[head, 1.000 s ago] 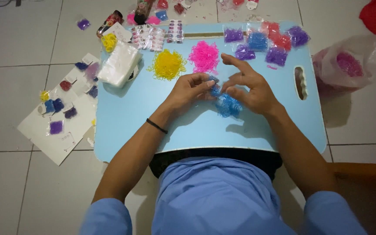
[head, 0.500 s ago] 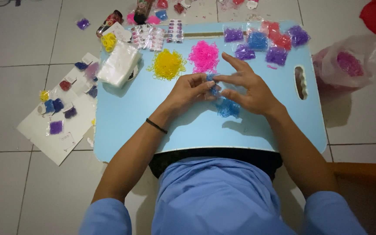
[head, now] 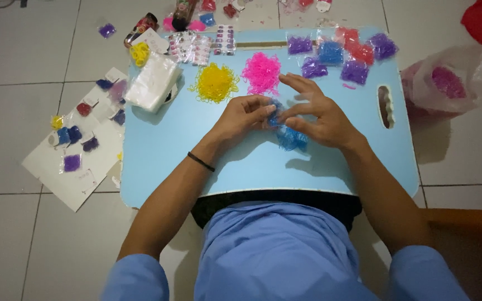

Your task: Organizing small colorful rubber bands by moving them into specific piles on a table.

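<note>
I see my left hand [head: 245, 116] and right hand [head: 314, 114] meet over the blue worktop [head: 157, 150]. Both pinch blue bands [head: 275, 114] between them. The blue pile [head: 292, 138] lies just under my right hand, nearer to it.

Light-blue short-sleeved shirt, thin black band [head: 201, 161] on the left wrist.
</note>
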